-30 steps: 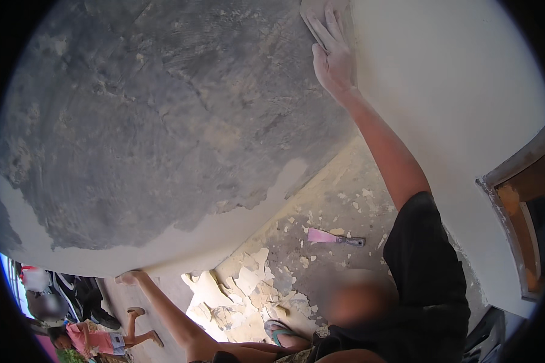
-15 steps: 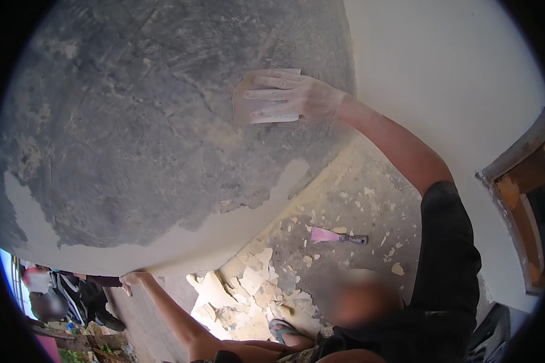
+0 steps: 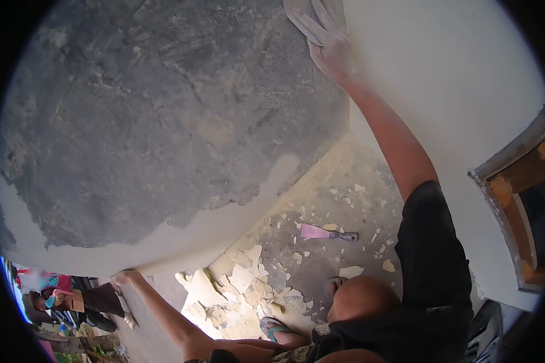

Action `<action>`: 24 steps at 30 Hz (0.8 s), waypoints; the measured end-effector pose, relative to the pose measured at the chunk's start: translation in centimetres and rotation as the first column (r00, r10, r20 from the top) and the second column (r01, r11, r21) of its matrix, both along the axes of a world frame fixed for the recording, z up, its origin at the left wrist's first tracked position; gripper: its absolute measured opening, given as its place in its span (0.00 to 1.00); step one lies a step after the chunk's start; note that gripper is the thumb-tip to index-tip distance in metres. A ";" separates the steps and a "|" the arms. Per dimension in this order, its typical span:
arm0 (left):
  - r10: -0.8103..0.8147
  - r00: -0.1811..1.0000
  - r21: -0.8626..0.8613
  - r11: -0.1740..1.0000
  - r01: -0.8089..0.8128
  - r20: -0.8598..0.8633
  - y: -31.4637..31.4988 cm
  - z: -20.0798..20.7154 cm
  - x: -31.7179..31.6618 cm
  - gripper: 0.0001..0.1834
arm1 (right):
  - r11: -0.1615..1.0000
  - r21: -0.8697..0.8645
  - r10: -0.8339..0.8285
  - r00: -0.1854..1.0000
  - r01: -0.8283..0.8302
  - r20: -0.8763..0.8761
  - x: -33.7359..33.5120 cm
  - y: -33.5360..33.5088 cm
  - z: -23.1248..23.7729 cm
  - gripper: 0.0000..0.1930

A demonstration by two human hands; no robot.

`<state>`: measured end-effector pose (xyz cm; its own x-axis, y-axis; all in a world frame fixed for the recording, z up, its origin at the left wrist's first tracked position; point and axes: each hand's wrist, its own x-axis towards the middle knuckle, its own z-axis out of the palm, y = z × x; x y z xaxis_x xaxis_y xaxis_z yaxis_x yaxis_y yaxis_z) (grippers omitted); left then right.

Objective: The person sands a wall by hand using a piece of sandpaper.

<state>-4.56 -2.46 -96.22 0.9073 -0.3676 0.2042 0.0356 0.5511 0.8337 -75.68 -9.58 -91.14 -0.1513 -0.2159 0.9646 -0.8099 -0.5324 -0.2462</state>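
My right hand [image 3: 328,37] is raised high and presses a pale sheet of sandpaper [image 3: 297,11] flat against the grey scraped wall [image 3: 145,115], near the corner where it meets the white wall [image 3: 454,91]. My left hand [image 3: 122,278] rests on the lower edge of the wall at the left, fingers around the white painted strip [image 3: 181,242]. It holds nothing else.
On the dusty floor lie several flakes of peeled paint [image 3: 236,290] and a scraper with a pink blade [image 3: 328,233]. A wooden window frame [image 3: 521,199] sits in the white wall at right. Sandalled feet [image 3: 272,327] stand below. Other people [image 3: 60,299] are at lower left.
My right hand with the sandpaper slid from the top down to the middle of the grey wall, then back up to the top near the corner. The left hand stayed put.
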 end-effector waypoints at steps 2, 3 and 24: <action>0.006 1.000 -0.005 1.000 -0.005 0.002 0.2 0.4 0.1 0.31 | 0.999 -0.042 -0.005 0.973 -0.004 -0.230 3.6 1.4 -1.5 0.24; 0.004 1.000 -0.010 1.000 -0.004 0.008 0.2 0.8 0.4 0.31 | 0.997 -0.079 -0.028 0.895 -0.008 -0.444 4.7 1.9 -2.0 0.23; 0.135 0.985 0.091 0.985 -0.145 0.109 1.7 1.4 -2.3 0.32 | 0.993 -0.097 0.004 0.835 -0.069 -0.550 4.2 1.1 -0.7 0.30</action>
